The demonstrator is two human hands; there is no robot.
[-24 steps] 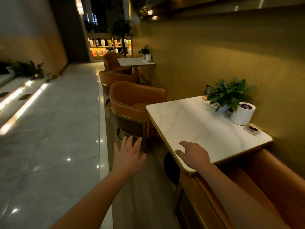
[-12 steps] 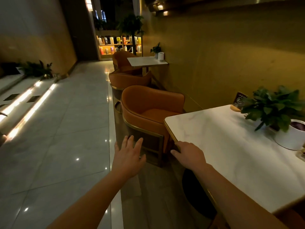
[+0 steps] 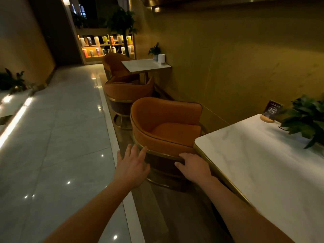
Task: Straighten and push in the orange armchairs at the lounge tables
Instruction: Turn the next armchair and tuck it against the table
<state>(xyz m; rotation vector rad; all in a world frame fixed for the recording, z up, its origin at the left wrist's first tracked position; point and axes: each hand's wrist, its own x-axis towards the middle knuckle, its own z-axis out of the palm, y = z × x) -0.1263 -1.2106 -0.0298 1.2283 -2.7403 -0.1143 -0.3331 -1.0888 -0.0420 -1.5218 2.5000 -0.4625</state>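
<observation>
An orange armchair (image 3: 166, 123) with a gold band stands at the far end of the near white marble table (image 3: 263, 163), its seat facing the table. My left hand (image 3: 131, 165) hovers open just short of the chair's near arm, fingers spread. My right hand (image 3: 194, 167) reaches the chair's gold band beside the table corner, fingers loosely bent, holding nothing. Two more orange armchairs (image 3: 128, 92) (image 3: 115, 64) flank a farther white table (image 3: 143, 64).
A potted plant (image 3: 305, 118) and an A12 sign (image 3: 271, 110) sit on the near table by the gold wall. Glossy tiled floor (image 3: 61, 137) spreads left, with lit steps and a plant (image 3: 12, 81). Lit shelves (image 3: 107, 46) stand at the corridor's end.
I have moved forward along the table. My right hand left the table edge and both hands now reach the near armchair's side.
</observation>
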